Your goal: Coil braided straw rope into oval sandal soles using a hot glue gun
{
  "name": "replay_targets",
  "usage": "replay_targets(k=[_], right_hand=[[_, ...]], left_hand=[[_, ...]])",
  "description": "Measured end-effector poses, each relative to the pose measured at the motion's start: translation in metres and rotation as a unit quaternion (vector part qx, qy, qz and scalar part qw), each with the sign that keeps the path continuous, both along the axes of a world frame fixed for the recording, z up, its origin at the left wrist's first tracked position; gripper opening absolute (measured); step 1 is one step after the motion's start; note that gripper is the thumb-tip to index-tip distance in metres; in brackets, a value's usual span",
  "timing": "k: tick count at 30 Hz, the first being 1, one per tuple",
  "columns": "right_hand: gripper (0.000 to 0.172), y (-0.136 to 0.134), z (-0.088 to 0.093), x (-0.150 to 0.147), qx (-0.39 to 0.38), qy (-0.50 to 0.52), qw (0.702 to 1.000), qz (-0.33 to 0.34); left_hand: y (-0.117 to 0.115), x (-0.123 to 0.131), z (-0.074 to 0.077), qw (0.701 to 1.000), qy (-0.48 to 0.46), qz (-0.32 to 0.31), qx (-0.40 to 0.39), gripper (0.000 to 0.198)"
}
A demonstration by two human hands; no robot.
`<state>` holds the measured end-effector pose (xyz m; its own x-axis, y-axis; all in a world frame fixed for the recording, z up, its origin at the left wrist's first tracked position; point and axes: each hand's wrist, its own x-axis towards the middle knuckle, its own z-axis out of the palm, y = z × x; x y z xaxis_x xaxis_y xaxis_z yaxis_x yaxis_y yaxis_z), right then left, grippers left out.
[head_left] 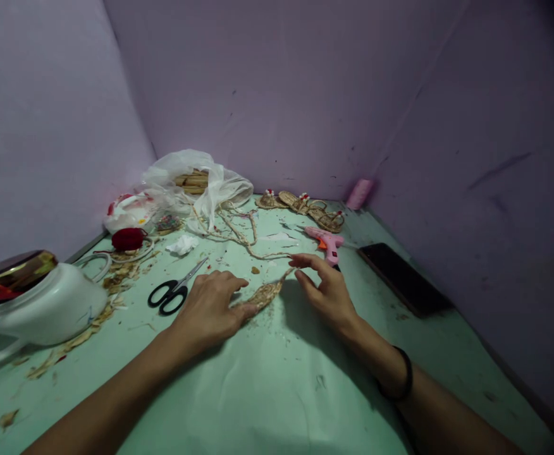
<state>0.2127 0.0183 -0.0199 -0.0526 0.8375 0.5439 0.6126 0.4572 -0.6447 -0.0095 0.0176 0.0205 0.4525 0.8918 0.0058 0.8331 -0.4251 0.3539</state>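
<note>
A small oval woven straw sole (264, 295) lies on the green table in front of me. My left hand (216, 304) is at its near left end, the thumb pressing on the edge and the other fingers curved over the table. A braided straw cord (239, 237) runs from the far end of the sole toward my right hand (325, 291), then back across the table to a plastic bag. The thumb and index finger of that hand curl around the cord near the sole. Black-handled scissors (175, 292) lie just left of my left hand.
A pink glue gun (327, 241) and a dark phone (404, 278) lie to the right. Small woven sandals (300, 202) sit along the back wall near a pink roll (359, 193). At left are a plastic bag (220, 189), red yarn (128, 239) and a white pot (63, 306).
</note>
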Motion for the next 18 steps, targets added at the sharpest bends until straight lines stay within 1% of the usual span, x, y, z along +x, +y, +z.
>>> replay_targets(k=[3, 5, 8, 10, 11, 12, 14, 16, 17, 18], right_hand=[[0.027, -0.004, -0.001, -0.007, -0.004, -0.038, 0.998, 0.053], [0.03, -0.007, -0.003, -0.012, -0.011, -0.069, 0.993, 0.092], [0.039, -0.01, -0.004, -0.02, -0.024, -0.101, 0.986, 0.132], [0.042, -0.01, -0.003, -0.024, -0.032, -0.115, 0.982, 0.148], [0.042, -0.011, -0.002, -0.026, -0.036, -0.12, 0.98, 0.154], [0.042, -0.011, -0.002, -0.027, -0.039, -0.124, 0.979, 0.158], [0.042, -0.011, 0.0, -0.028, -0.045, -0.127, 0.978, 0.162], [0.042, -0.011, 0.0, -0.028, -0.048, -0.125, 0.978, 0.16], [0.041, -0.012, -0.001, -0.028, -0.047, -0.123, 0.978, 0.159], [0.04, -0.012, -0.001, -0.029, -0.046, -0.12, 0.979, 0.159]], left_hand=[[-0.002, 0.001, 0.0, 0.999, 0.0, -0.045, 0.004, 0.03], [-0.004, 0.002, 0.0, 0.998, -0.005, -0.067, 0.002, 0.028], [-0.005, 0.003, -0.001, 0.998, -0.019, -0.067, -0.001, 0.028], [-0.004, 0.004, -0.001, 0.998, -0.034, -0.061, -0.008, 0.023], [-0.003, 0.003, -0.001, 0.997, -0.045, -0.055, -0.012, 0.022], [-0.001, 0.002, -0.001, 0.997, -0.057, -0.046, -0.017, 0.025], [0.003, -0.002, 0.0, 0.996, -0.086, -0.02, -0.023, 0.039], [0.009, -0.01, 0.001, 0.989, -0.143, 0.031, -0.026, 0.052], [0.011, -0.013, 0.002, 0.981, -0.184, 0.063, -0.024, 0.056], [0.014, -0.017, 0.002, 0.966, -0.239, 0.099, -0.021, 0.057]])
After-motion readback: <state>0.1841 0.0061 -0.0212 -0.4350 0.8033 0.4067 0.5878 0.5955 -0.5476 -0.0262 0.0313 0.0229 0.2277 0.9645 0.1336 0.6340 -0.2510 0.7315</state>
